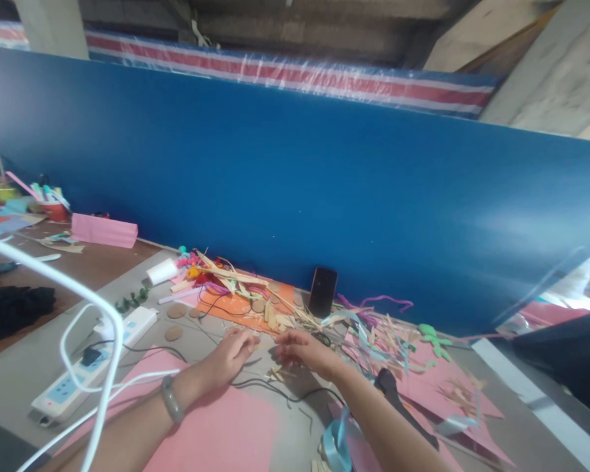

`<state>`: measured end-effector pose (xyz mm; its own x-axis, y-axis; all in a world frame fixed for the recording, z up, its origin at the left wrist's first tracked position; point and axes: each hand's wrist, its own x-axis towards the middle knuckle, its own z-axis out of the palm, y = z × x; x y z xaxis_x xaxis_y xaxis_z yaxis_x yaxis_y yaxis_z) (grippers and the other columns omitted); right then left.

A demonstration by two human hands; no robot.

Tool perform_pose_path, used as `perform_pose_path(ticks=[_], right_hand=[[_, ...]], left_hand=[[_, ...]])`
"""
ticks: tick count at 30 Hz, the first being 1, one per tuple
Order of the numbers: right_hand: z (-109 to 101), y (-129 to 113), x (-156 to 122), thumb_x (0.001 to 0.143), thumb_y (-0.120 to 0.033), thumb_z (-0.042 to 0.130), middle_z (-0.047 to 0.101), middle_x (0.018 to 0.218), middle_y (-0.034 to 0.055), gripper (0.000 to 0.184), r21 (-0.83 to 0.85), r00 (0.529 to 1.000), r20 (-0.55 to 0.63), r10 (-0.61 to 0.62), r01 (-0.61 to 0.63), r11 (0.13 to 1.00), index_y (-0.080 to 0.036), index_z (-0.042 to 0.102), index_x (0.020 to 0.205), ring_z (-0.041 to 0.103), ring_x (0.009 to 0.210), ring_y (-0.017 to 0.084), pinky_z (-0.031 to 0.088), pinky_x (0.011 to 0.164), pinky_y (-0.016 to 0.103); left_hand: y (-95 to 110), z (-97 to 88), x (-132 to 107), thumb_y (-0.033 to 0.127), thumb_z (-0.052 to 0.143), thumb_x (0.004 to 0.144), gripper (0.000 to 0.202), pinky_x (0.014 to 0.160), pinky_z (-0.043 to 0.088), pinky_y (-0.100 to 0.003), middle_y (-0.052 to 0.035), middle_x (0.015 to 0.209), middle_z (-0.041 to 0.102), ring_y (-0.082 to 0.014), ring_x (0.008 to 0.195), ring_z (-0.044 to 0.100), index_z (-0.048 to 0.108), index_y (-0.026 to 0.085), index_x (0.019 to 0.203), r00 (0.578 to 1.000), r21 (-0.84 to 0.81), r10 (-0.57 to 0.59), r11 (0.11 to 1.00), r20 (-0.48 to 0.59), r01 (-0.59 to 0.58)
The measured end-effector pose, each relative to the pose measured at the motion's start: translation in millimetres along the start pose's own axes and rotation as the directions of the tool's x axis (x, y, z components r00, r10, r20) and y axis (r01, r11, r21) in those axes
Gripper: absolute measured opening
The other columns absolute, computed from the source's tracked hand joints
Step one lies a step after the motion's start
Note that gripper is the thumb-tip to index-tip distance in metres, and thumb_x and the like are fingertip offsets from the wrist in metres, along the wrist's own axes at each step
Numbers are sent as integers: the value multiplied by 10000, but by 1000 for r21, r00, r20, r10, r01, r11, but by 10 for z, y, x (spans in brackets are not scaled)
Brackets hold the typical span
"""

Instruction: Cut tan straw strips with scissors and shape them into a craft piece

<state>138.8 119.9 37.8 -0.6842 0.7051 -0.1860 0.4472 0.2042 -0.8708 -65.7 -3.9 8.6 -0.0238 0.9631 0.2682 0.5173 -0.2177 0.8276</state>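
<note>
My left hand [233,355], with a grey bangle on the wrist, is low over the grey table in the middle of the head view. Its fingers are drawn together; whether a small thing is between them is not clear. Facing it, my right hand [305,351] has its fingers loosely curved and a little apart, with nothing visible held. Pale wood-coloured scraps [280,373] lie under and beside the right fingers. Just beyond both hands is an orange sheet [236,314] with thin strips and round wooden discs [174,334] around it. A pink sheet [226,432] lies beneath my left forearm.
A phone [323,292] leans against the blue partition [295,183]. At left are a white power strip [93,367] and a looping white cable [113,328]. Pink paper with scraps [423,380], a black-handled tool [398,400] and light-blue ribbon [337,446] lie right.
</note>
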Motion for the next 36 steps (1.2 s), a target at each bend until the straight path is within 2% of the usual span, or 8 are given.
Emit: perform_pose_path(ticks=[4, 8, 11, 16, 21, 26, 31, 36], right_hand=[[-86, -34, -103, 691, -132, 468, 695, 858, 39, 271, -132, 995, -67, -68, 59, 990, -160, 648, 891, 619, 755, 159, 463, 681, 260], [-53, -38, -226, 666, -107, 521, 672, 786, 29, 245, -284, 988, -51, -143, 122, 951, -164, 685, 838, 589, 736, 172, 434, 695, 271], [39, -13, -312, 633, -59, 532, 670, 832, 37, 280, -362, 979, -36, -200, 174, 916, -178, 707, 817, 582, 845, 196, 418, 783, 289], [61, -7, -347, 680, -71, 507, 716, 886, 45, 310, -361, 975, -40, -219, 190, 913, -177, 718, 883, 627, 827, 189, 457, 757, 278], [-16, -81, -318, 697, -140, 569, 712, 1018, 87, 373, -327, 959, -141, -245, 189, 926, -156, 681, 1052, 642, 912, 224, 490, 819, 336], [61, -149, -292, 666, -174, 634, 677, 1131, 83, 485, -317, 923, -197, -330, 259, 913, -191, 644, 1150, 616, 1042, 244, 470, 922, 375], [37, -124, -267, 715, -163, 576, 711, 1005, 93, 311, -356, 888, -288, -358, 248, 901, -170, 691, 1004, 634, 967, 254, 468, 896, 405], [-14, -173, -343, 782, -175, 539, 711, 930, 81, 209, -431, 870, -288, -401, 256, 865, -171, 679, 937, 632, 902, 235, 460, 841, 375]], left_hand=[[42, 32, -1, 381, 376, 944, 276, 863, 416, -329, -46, 888, 599, -199, 921, 533, 559, 203, 839, 996, -7, 67, 998, -66, -67], [108, 67, 5, 381, 427, 917, 259, 796, 428, -308, -36, 822, 600, -195, 843, 557, 561, 201, 789, 978, 30, 36, 999, -206, -31], [138, 49, 54, 324, 476, 876, 196, 785, 429, -306, -32, 783, 628, -195, 812, 577, 579, 199, 765, 969, 63, 31, 998, -244, -16], [145, 18, 158, 262, 551, 776, 143, 686, 449, -265, -32, 717, 667, -169, 697, 603, 614, 165, 693, 993, -59, -67, 996, -95, 62], [161, 62, 260, 340, 598, 737, 220, 612, 447, -257, -27, 665, 664, -163, 621, 600, 653, 128, 712, 969, -189, -234, 951, 77, 245], [123, 108, 343, 282, 621, 710, 158, 682, 441, -255, -40, 764, 696, -178, 736, 620, 687, 139, 730, 986, -118, -157, 979, 64, 164], [-10, 187, 312, 183, 588, 691, 100, 677, 408, -249, -17, 688, 665, -159, 699, 589, 665, 162, 630, 999, 135, -36, 990, 30, 32], [-8, 152, 241, 186, 548, 719, 145, 785, 411, -286, -36, 805, 676, -198, 853, 589, 675, 177, 648, 996, 206, -53, 978, 70, 37]])
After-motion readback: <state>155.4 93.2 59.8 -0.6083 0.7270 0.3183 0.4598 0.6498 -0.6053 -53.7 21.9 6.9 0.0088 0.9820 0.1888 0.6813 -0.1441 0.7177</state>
